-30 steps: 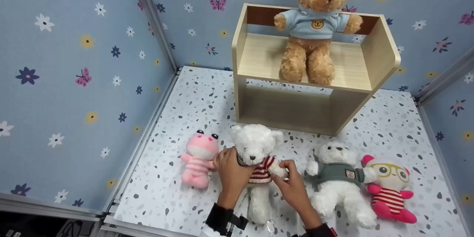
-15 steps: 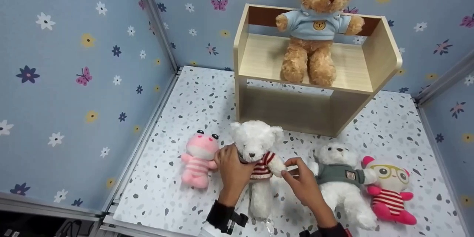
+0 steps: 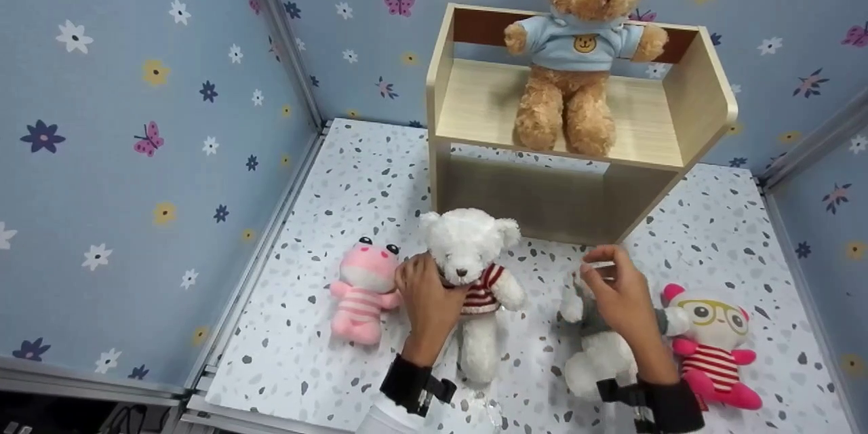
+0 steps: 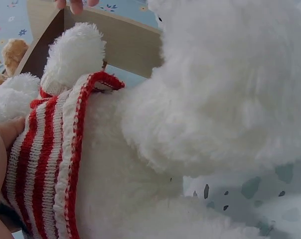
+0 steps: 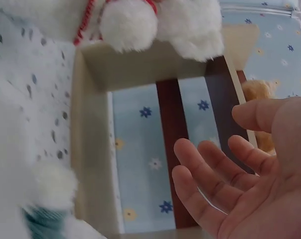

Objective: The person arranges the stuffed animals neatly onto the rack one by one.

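Note:
A white teddy bear in a red-and-white striped sweater is upright in front of the shelf, facing the head camera. My left hand grips it at its chest and side, covering one arm and part of the sweater. In the left wrist view, the thumb presses on the knit. My right hand is off this bear, over a second white teddy bear in a green top, hiding its head and part of its body. The right wrist view shows that hand's fingers loosely bent, holding nothing.
A two-level wooden shelf stands behind, with a brown teddy bear in a blue hoodie on its upper level. A pink striped plush lies left of my left hand. A plush with yellow glasses lies at the right.
My right hand has let go of the striped-sweater bear's arm and moved right and up, over the green-topped bear. My left hand and the bear have shifted slightly toward the shelf.

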Available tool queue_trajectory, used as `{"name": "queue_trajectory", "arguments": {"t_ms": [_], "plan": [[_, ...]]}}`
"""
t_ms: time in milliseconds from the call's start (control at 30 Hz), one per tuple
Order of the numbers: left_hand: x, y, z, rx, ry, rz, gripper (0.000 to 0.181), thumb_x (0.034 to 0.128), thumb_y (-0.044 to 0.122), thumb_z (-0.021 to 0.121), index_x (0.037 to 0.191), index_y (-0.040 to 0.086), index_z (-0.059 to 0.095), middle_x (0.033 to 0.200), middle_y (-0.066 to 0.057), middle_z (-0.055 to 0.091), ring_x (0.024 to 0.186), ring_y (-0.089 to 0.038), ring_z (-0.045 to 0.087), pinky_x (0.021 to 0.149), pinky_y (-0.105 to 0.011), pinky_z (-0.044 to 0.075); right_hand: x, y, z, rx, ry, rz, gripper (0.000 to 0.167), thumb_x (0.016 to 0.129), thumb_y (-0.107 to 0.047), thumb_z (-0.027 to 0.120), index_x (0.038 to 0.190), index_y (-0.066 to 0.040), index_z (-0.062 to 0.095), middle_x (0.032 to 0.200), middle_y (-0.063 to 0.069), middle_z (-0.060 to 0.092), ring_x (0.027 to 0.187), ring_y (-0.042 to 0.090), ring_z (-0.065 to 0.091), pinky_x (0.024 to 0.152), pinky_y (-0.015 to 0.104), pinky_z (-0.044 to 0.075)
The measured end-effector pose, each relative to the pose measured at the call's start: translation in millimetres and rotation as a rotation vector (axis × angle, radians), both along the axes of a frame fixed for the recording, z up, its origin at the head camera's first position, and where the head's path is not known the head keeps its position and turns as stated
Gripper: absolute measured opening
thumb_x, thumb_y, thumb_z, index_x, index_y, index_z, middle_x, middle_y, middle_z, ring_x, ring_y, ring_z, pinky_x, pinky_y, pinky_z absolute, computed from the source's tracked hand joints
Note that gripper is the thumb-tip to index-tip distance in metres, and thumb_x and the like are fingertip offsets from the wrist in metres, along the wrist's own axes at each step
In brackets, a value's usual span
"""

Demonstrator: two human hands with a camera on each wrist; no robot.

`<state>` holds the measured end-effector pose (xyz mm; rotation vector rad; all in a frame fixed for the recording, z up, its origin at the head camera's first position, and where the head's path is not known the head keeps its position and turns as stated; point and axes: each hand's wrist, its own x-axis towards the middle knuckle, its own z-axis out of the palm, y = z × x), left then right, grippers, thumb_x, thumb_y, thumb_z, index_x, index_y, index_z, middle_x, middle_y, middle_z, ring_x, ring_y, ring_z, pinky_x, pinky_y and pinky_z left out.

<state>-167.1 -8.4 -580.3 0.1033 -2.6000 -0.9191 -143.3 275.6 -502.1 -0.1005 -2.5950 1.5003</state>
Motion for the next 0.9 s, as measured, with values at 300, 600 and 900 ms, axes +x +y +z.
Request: {"name": "queue_trajectory", "arguments": {"t_ms": [300, 600, 900], "plan": [[-15.0, 1.2, 6.4, 0.018, 0.032, -0.002, 0.078, 0.0618, 0.042, 0.093, 0.121, 0.002, 0.064, 0.117, -0.017, 0.069, 0.116, -0.036, 0.059, 0.112, -0.051, 0.035, -26.9, 32, 34.4, 0.038, 0.069, -0.229, 0.05, 0.099, -0.015, 0.063, 0.144, -0.01, 0.043, 0.13, 0.003, 0.053, 0.099, 0.001, 0.059, 0.079, 0.013, 0.049], [-29.0, 7.1, 18.0, 0.031, 0.027, -0.007, 0.065, 0.065, 0.039, 0.091, 0.112, 0.003, 0.064, 0.115, -0.016, 0.069, 0.115, -0.034, 0.059, 0.111, -0.047, 0.04, -59.1, 57, 63.2, 0.148, 0.167, -0.337, 0.054, 0.097, -0.016, 0.062, 0.148, -0.012, 0.043, 0.142, 0.013, 0.039, 0.124, 0.027, 0.055, 0.095, 0.027, 0.051], [-42.7, 14.7, 24.0, 0.067, 0.039, -0.029, 0.071, 0.067, 0.032, 0.089, 0.125, 0.001, 0.061, 0.121, -0.016, 0.067, 0.12, -0.034, 0.057, 0.115, -0.047, 0.039, -82.5, 69, 84.5, 0.329, 0.384, -0.402, 0.053, 0.102, -0.017, 0.052, 0.152, -0.023, 0.035, 0.146, 0.016, 0.043, 0.12, 0.031, 0.057, 0.094, 0.043, 0.046]]}}
